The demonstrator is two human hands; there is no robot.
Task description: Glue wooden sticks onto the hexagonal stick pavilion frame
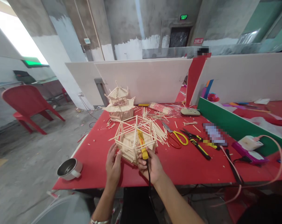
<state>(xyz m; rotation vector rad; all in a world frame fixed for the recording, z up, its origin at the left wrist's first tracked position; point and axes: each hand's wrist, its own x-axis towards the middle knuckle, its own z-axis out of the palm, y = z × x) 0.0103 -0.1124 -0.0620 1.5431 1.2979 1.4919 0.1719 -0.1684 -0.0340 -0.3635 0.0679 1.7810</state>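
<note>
A six-sided frame of thin wooden sticks [125, 149], with open spokes across its top, sits on the red table in front of me. My left hand [113, 165] holds its near left side, thumb in front and fingers along the outer edge. Closed around a yellow corded tool [143, 146] is my right hand [151, 166], at the near right part of the frame. The tool points away from me over the frame, and its black cord hangs down. I cannot make out its tip. Behind stands a tiered stick pavilion [120, 105].
Loose sticks [159, 130] and a bagged bundle [161, 108] lie beyond the frame. To the right are scissors [180, 138], pliers [200, 149], a grey-green case [189, 112], and a purple power strip [250, 154]. A metal mug [70, 169] stands near the left edge.
</note>
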